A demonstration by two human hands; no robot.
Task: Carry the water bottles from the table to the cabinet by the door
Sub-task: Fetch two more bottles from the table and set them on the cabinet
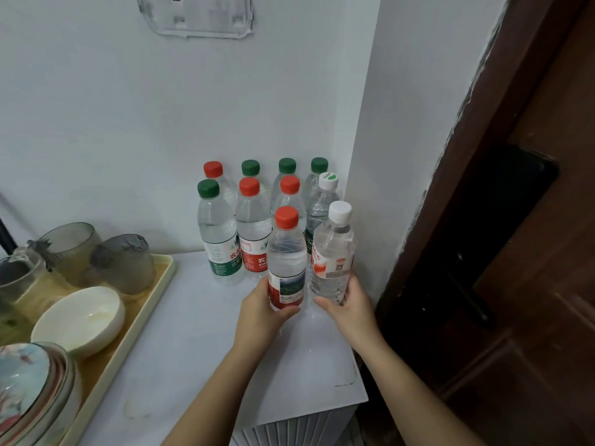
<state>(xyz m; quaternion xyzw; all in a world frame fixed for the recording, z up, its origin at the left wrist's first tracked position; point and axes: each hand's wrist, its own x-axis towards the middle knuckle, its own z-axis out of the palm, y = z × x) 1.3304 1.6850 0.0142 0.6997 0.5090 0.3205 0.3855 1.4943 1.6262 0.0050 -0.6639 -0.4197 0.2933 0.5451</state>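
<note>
Left hand (259,312): a clear plastic water bottle with a red cap (286,259) and a red label is gripped low down, the fingers (288,312) curled round its base.
Right hand (351,309): a clear plastic water bottle with a white cap (333,252) is gripped near its base and is tilted slightly to the right.
Held pair: both are kept side by side, just apart, over the white surface (193,342); whether their bases touch it cannot be told.
Standing bottles (249,226): eight clear bottles with green, red and white caps are set upright in two rows in the corner, just behind the held pair.
Cream plastic tray (145,313): placed at the left of the surface; a white bowl (80,320) and frosted glass cups (125,262) are carried on it.
Dark brown wooden door (531,252): seen just right of the surface.
</note>
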